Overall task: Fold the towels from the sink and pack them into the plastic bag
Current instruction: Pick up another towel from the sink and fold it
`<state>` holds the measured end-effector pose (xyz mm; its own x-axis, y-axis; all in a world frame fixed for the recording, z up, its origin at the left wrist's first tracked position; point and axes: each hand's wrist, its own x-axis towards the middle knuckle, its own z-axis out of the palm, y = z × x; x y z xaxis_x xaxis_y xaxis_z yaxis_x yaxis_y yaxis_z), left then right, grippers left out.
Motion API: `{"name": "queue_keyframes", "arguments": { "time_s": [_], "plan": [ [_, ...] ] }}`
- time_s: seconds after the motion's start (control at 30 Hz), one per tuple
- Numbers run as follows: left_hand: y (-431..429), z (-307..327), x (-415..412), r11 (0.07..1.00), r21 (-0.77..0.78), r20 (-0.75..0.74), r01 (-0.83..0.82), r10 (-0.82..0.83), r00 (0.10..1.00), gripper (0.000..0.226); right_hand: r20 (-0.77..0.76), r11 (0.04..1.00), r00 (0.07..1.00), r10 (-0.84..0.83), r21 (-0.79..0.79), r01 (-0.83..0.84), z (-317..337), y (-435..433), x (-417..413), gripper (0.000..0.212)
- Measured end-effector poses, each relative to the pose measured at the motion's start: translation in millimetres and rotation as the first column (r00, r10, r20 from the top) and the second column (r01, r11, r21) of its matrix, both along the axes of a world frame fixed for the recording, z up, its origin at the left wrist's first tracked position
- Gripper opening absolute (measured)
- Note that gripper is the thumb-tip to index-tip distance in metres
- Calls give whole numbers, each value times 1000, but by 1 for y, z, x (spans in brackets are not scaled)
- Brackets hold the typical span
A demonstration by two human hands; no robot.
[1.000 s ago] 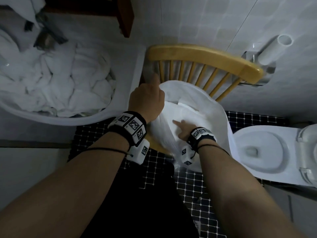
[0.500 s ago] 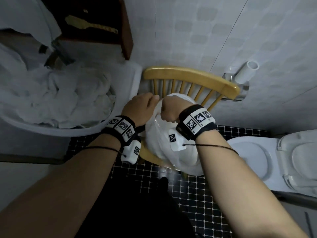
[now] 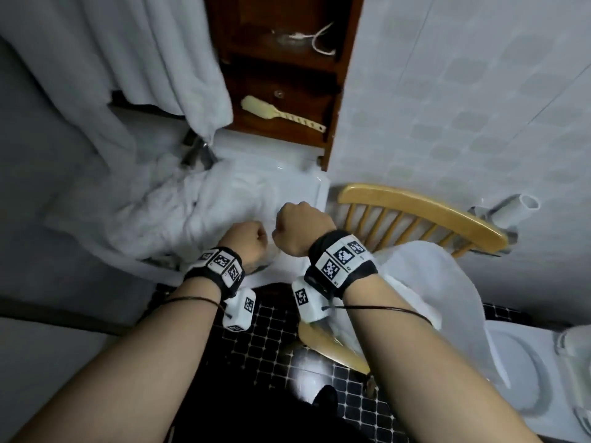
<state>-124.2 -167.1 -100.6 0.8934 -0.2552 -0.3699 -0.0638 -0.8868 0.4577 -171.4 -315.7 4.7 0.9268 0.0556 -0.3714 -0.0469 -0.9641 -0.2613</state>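
A wooden shelf [image 3: 281, 75] holding a brush [image 3: 281, 116] sits upper centre, and the toilet [image 3: 511, 362] is lower right. My left hand [image 3: 248, 240] and right hand [image 3: 300, 231] are fists side by side at mid-frame; whether they pinch cloth I cannot tell. The towels [image 3: 192, 212] heap in the sink [image 3: 308, 183] just beyond them. The plastic bag [image 3: 425, 282] lies on the chair [image 3: 415, 208] at right.

Crumpled towels [image 3: 192, 212] fill the sink [image 3: 300, 174], leaving open air only above the heap. A hanging cloth [image 3: 153, 59] and a wooden cabinet [image 3: 347, 75] crowd overhead. To the right, the bag-draped chair [image 3: 415, 209] stands just beside the sink, with the toilet [image 3: 527, 362] beyond.
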Motion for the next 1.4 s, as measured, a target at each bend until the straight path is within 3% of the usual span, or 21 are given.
{"name": "queue_keyframes", "arguments": {
  "time_s": [0.13,0.3,0.53,0.6,0.7,0.8,0.87,0.93,1.0,1.1,1.17,1.23,1.33,1.4],
  "plan": [
    [81,-27,33,996,72,-60,-50,55,997,10,-80,993,991,-103,50,107,-38,66,43,22],
    [146,-49,65,994,71,-106,-83,90,990,46,-208,935,936,-284,156,318,-86,119,83,44],
    [191,-68,84,1000,10,-194,7,-5,981,57,-411,683,783,-468,394,615,-174,157,100,79],
    [201,-70,88,998,1,-211,69,-67,975,58,-388,596,737,-553,434,676,-178,169,106,69],
    [209,-69,92,993,-15,-217,115,-115,969,61,-317,550,693,-647,436,713,-166,175,115,24],
    [212,-59,93,994,-55,-187,94,-103,977,62,-288,624,762,-580,444,643,-160,173,119,24],
    [211,-51,92,994,-73,-128,80,-89,988,58,-187,611,795,-576,547,572,-151,173,119,23],
    [205,-42,90,993,-108,-56,52,-58,997,54,-132,448,784,-607,758,474,-136,171,115,13],
    [197,-32,85,986,-166,-21,13,-17,1000,60,-170,252,747,-643,874,416,-111,167,111,9],
    [180,-11,73,973,-230,18,3,1,1000,91,-230,27,710,-665,943,331,-53,154,103,5],
    [169,3,64,953,-302,33,-7,18,999,110,-225,-48,757,-614,968,248,-13,142,94,9],
    [158,16,56,926,-376,75,15,15,997,126,-162,-20,834,-528,984,179,20,131,80,23],
    [144,33,46,870,-492,174,-41,144,974,122,-17,170,923,-384,981,89,52,119,53,31],
    [139,40,39,938,-346,313,34,81,946,109,67,310,940,-335,950,43,60,114,38,23]
  ]
}}
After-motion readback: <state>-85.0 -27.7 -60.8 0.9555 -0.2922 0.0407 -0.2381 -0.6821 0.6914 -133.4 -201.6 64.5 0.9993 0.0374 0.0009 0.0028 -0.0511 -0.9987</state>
